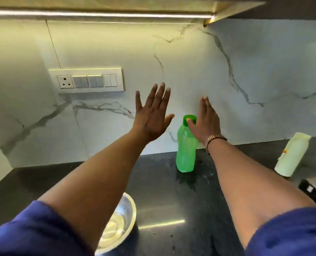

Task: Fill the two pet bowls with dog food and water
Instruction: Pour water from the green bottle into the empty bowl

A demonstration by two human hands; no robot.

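A green plastic water bottle (pixel 185 150) with a green cap stands upright on the dark countertop (pixel 162 191) near the marble wall. My right hand (pixel 207 124) is raised in front of the bottle's cap, fingers straight and flat, thumb across the cap; it grips nothing. My left hand (pixel 152 117) is held up to the left of the bottle, fingers spread, palm away from me. A steel bowl (pixel 120 224) sits at the near edge under my left forearm, partly hidden, with clear water inside. No second bowl shows.
A pale cream container (pixel 291 156) leans at the right of the counter. A black object (pixel 312 193) lies at the right edge. A switch and socket panel (pixel 87 81) is on the marble backsplash. A cabinet with a light strip hangs overhead.
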